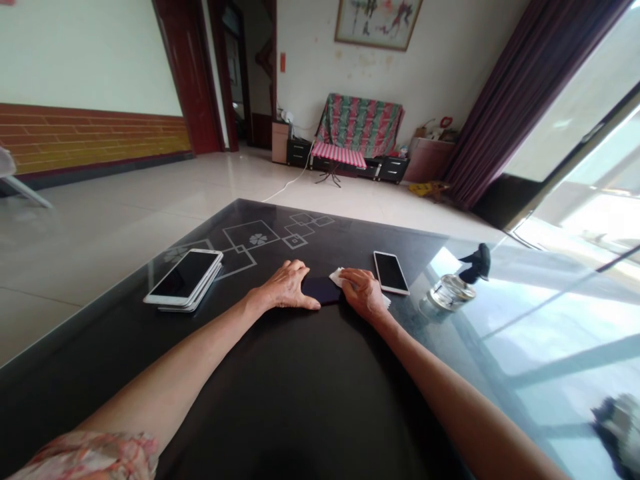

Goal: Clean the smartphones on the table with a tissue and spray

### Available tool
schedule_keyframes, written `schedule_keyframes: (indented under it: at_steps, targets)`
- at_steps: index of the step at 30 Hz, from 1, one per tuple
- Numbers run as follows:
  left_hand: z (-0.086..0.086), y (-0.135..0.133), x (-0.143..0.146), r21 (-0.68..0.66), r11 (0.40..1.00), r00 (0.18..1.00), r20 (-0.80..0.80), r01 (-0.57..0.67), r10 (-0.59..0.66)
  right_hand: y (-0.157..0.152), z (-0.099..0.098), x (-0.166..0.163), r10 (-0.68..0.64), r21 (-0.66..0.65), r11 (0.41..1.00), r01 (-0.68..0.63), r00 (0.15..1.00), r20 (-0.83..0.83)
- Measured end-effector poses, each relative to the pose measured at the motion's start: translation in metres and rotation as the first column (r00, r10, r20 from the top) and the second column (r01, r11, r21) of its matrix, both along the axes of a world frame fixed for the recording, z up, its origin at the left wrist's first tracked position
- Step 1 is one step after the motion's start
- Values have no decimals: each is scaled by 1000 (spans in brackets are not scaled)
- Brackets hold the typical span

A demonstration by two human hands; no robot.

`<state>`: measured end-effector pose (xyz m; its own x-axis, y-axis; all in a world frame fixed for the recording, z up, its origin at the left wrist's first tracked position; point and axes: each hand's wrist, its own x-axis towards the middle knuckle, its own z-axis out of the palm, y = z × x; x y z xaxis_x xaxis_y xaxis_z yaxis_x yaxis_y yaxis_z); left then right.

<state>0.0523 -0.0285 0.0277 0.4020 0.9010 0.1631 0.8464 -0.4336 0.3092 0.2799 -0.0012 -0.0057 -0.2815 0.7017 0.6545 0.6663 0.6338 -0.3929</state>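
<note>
A dark smartphone [323, 291] lies flat on the black table between my hands. My left hand [289, 287] grips its left end, thumb along the near edge and fingers at the far side. Pressed at the right end is my right hand [363, 292], its fingers closed on a white tissue [337, 276] that pokes out on both sides of the hand. Just beyond my right hand lies a white phone [391, 273] with a dark screen. Off to the left, a stack of white phones [185, 279] rests on the table.
A clear spray bottle [451, 292] with a black trigger head stands to the right on the glossy table [300, 400]. A blurred grey and black object [620, 427] is at the lower right. Farther off are a striped stool [339, 155] and a cloth-covered television shape [360, 125].
</note>
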Motion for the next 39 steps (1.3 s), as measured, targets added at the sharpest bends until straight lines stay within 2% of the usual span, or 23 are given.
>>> schedule_keyframes:
  at_steps: [4, 11, 18, 22, 26, 31, 39]
  targets:
    - [-1, 2, -2, -2, 998, 997, 52, 61, -61, 0, 1, 1, 5, -14, 1000, -5, 1000, -12]
    - [-9, 26, -23, 20, 988, 982, 110, 153, -155, 3, -1, 3, -32, -63, 998, 31, 999, -15]
    - [-20, 32, -40, 29, 994, 987, 112, 109, -111, 1, -1, 4, -67, 8, 998, 67, 997, 33]
    - [-21, 34, -38, 10, 994, 979, 171, 109, -109, -6, 4, -1, 18, 44, 999, -26, 987, 161]
    - [-17, 36, -41, -38, 990, 973, 190, 139, -130, -12, 8, -4, 111, 14, 993, -120, 951, 287]
    - [-12, 35, -45, -136, 978, 972, 195, 158, -130, -8, 9, -9, 200, -12, 978, -207, 929, 310]
    - [-13, 38, -43, -96, 980, 969, 192, 175, -155, 1, 16, -47, 392, -58, 917, -394, 868, 304]
